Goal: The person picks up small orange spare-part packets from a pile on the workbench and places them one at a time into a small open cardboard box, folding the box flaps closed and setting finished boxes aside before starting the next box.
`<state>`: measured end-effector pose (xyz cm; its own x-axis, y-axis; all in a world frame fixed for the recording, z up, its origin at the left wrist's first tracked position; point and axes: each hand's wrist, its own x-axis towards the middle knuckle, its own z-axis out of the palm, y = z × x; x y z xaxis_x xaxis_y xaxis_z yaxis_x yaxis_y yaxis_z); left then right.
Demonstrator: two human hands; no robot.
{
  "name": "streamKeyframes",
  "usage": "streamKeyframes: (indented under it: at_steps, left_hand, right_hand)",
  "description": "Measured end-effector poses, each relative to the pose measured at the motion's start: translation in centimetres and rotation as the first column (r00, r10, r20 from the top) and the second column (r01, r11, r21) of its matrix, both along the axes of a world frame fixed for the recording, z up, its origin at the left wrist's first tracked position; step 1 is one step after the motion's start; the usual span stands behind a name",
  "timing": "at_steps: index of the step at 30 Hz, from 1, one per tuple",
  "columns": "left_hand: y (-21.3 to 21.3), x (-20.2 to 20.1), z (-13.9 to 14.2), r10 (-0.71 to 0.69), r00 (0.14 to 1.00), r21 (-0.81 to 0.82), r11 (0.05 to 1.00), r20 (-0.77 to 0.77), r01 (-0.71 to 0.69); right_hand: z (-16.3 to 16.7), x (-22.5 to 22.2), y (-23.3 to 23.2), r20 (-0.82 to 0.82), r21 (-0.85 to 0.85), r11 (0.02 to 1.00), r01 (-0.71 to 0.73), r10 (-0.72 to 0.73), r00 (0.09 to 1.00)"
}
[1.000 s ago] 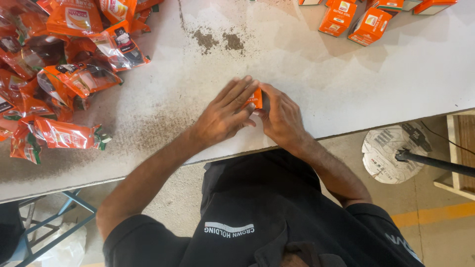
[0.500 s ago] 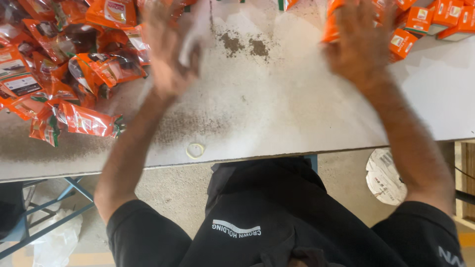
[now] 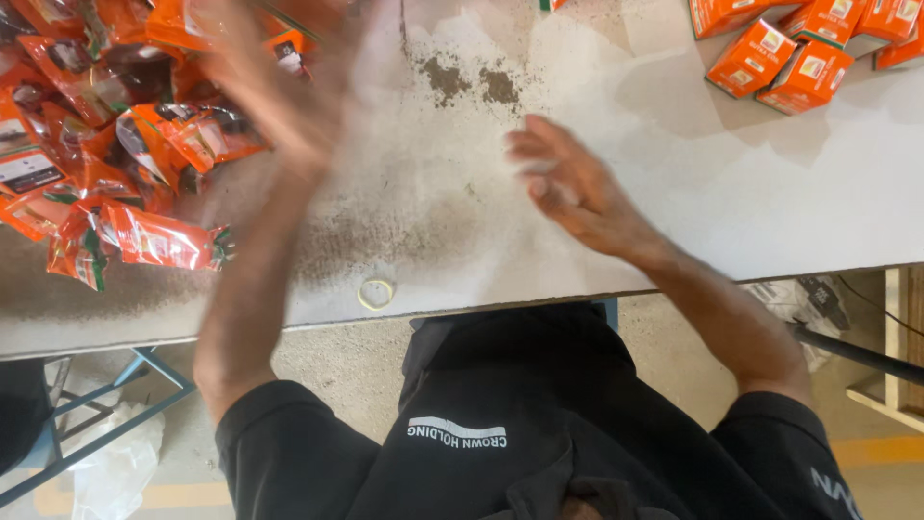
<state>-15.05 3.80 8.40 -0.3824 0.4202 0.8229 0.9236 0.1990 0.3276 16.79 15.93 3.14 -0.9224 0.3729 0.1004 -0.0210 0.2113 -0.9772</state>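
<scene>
A heap of orange packets (image 3: 106, 144) covers the desk's (image 3: 674, 212) left end. The left hand (image 3: 279, 91), blurred, reaches over that heap; its grip cannot be told. The right hand (image 3: 568, 183) hovers open and empty mid-desk. Orange boxes (image 3: 799, 48) lie far right.

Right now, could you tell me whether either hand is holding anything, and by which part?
The right hand is open above the table, holding nothing. The left hand is blurred over the orange packets; no hold can be told.

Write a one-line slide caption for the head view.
Left hand blurred over a heap of orange packets, right hand open above the dusty white table, orange boxes beyond.
</scene>
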Motion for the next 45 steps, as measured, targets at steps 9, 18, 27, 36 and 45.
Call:
streamKeyframes:
  at_steps: [9,18,27,36,45]
  left_hand:
    - [-5.2,3.2,-6.7,-0.126,0.975,-0.466,0.884,-0.183,0.027]
    - [-5.5,1.1,-4.8,-0.290,0.954,-0.658,0.703,0.083,0.271]
    - [-3.6,12.4,-6.6,-0.657,0.692,0.001,0.725,-0.300,0.689]
    - [-3.5,14.4,-6.7,-0.610,0.789,-0.422,0.735,-0.071,0.530]
    - [-3.3,16.3,-6.6,-0.524,0.847,-0.431,0.747,0.087,0.506]
  right_hand:
    - [1.0,0.2,-3.0,-0.013,-0.032,0.984,0.174,-0.174,0.985]
    - [1.2,1.1,-3.6,0.101,0.405,0.899,0.166,-0.225,0.969]
    - [0.4,1.7,-3.3,0.028,0.438,0.858,0.269,-0.313,0.949]
    - [-0.6,1.7,-3.7,0.007,0.533,0.802,0.272,-0.325,0.946]
    - [-1.0,1.6,-3.8,0.002,0.503,0.814,0.291,-0.338,0.941]
